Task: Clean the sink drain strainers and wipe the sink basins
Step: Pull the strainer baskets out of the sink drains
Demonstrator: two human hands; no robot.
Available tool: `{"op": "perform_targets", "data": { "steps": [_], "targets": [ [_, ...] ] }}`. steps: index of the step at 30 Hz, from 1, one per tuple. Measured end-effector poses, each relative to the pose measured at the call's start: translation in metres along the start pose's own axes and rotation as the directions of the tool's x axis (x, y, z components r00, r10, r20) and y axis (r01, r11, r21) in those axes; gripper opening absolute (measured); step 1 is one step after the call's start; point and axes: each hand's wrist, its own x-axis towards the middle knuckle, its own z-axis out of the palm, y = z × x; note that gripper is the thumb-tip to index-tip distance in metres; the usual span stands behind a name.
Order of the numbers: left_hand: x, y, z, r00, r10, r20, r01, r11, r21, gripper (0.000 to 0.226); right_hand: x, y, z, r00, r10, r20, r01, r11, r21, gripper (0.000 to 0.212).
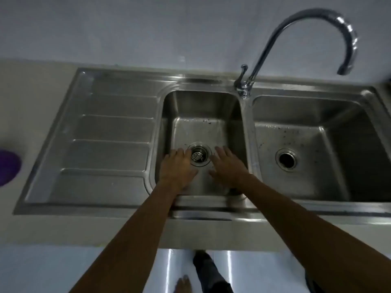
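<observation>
Beside strainer (198,156): left hand (177,167), right hand (227,166) spread, empty.

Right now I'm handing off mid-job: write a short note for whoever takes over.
Left hand: open, empty, flat in the left basin, fingers at the strainer.
Right hand: open, empty, just right of that strainer; no grip yet.
Strainer is seated in the left drain. Right drain looks like an open hole, no strainer visible.
Dark specks remain in both basins, more in the right basin. Faucet not running.
Done: nothing evident. Left: lift and clean the strainer, wipe both basins. No cloth in view.
</observation>
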Motion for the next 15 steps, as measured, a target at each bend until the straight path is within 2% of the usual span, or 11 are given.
{"op": "perform_targets", "data": {
  "steps": [4, 7, 11, 15],
  "targets": [
    [0.052, -0.012, 0.035, 0.997, -0.057, 0.053, 0.059, 0.997, -0.043, 0.075, 0.064, 0.018, 0.023, 0.995, 0.04, 0.096, -0.036, 0.999, -0.04, 0.07],
    [0.08, -0.019, 0.06, 0.993, -0.067, 0.093, 0.072, 0.996, -0.049, 0.081, 0.098, 0.026, 0.042, 0.994, -0.003, 0.113, 0.019, 0.989, -0.147, 0.071],
    [0.1, -0.022, 0.075, 0.986, -0.072, 0.148, 0.08, 0.996, -0.044, 0.088, 0.113, 0.034, 0.052, 0.987, -0.025, 0.161, 0.056, 0.98, -0.192, 0.067],
    [0.109, -0.02, 0.078, 0.978, -0.06, 0.198, 0.074, 0.995, -0.067, 0.094, 0.111, 0.035, 0.055, 0.993, -0.046, 0.107, 0.064, 0.984, -0.166, 0.058]
  ]
}}
